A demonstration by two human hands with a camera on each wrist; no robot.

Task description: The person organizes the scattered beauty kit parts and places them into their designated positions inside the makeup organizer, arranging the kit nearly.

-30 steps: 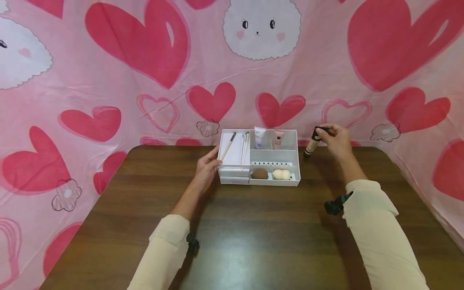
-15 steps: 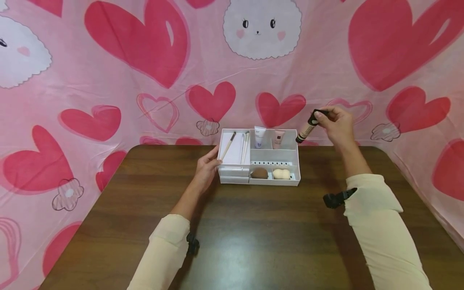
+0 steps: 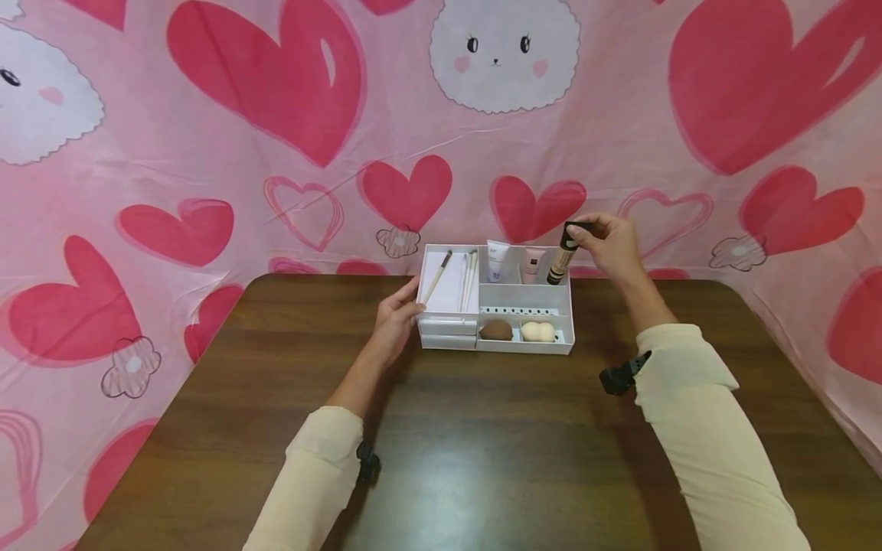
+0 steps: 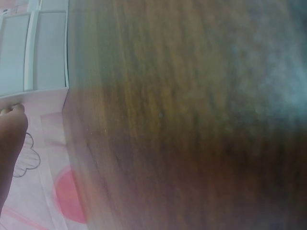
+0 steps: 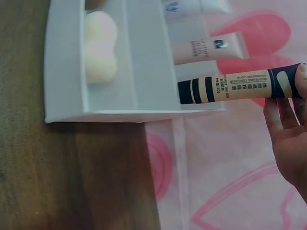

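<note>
In the head view my right hand (image 3: 613,249) pinches the black cap end of a beige concealer tube (image 5: 247,85). The tube tilts with its black-banded end down at the back right compartment of a white cosmetics organizer (image 3: 524,347). In the right wrist view that banded end overlaps the compartment's edge, beside a pink tube (image 5: 204,49). My left hand (image 3: 394,325) rests against the organizer's left side, fingers along the wall and thumb at the front corner. The left wrist view shows only part of this hand (image 4: 12,129) at the wall.
A white tube (image 3: 496,262) stands at the back of the organizer. Brushes (image 3: 437,277) lie on its left top, above the drawers (image 3: 448,342). A brown sponge (image 3: 496,330) and a cream sponge (image 3: 538,331) sit in front. A pink heart-print cloth (image 3: 310,138) hangs behind the wooden table (image 3: 441,451).
My right hand lifts the concealer tube from beside the organizer, carries it left and lowers its end into the back right compartment. The left hand stays at the organizer's side.
</note>
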